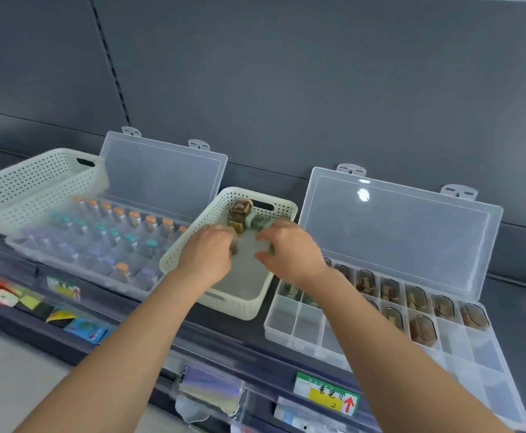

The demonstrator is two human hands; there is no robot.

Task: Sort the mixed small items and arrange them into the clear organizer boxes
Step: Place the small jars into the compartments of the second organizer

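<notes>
While a few small brown and green pieces (243, 214) lie heaped at the far end of the white perforated plastic basket (193, 242), both hands pick inside it. The left hand (207, 254) curls its fingers round a brown piece (233, 250). The right hand (289, 248) is curled thumb to fingers, on what I cannot tell. The next move is probably a carry to a free cell of the clear compartmented organizer box (305, 326) on the right, which the right forearm crosses. A clear box of capped vials (99, 245) sits to the left.

Middle basket (189, 242): you're seeing cream, perforated all over.
Vial caps (134, 214): showing orange, teal, purple.
Boxed pieces (416, 296): showing brown.
</notes>
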